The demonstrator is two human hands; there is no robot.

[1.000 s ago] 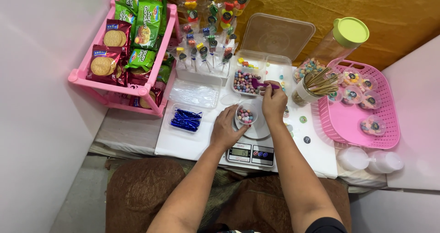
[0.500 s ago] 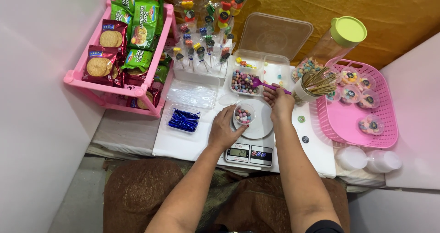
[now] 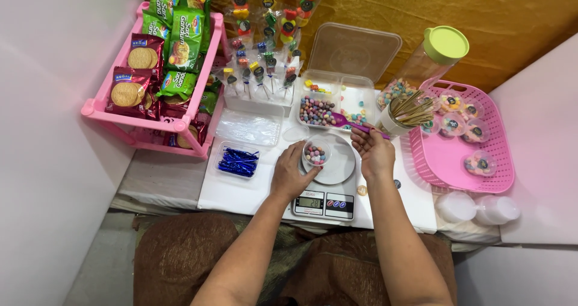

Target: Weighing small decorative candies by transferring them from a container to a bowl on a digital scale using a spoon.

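Head view: since half a second ago your right hand (image 3: pixel 376 155) has drawn the purple plastic scoop (image 3: pixel 352 124) back from the clear compartmented candy box (image 3: pixel 337 104) toward the scale. Its fingers pinch the scoop handle. Your left hand (image 3: pixel 294 174) curls its fingers around the small clear cup of coloured candies (image 3: pixel 315 153), sitting on the round white plate of the digital scale (image 3: pixel 334 168) on the desk (image 3: pixel 241 191).

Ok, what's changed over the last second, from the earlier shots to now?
The right hand has drawn back from over the small cup, and its purple scoop now lies toward the candy tray. The left hand keeps steadying the cup on the scale. Everything else stayed put.
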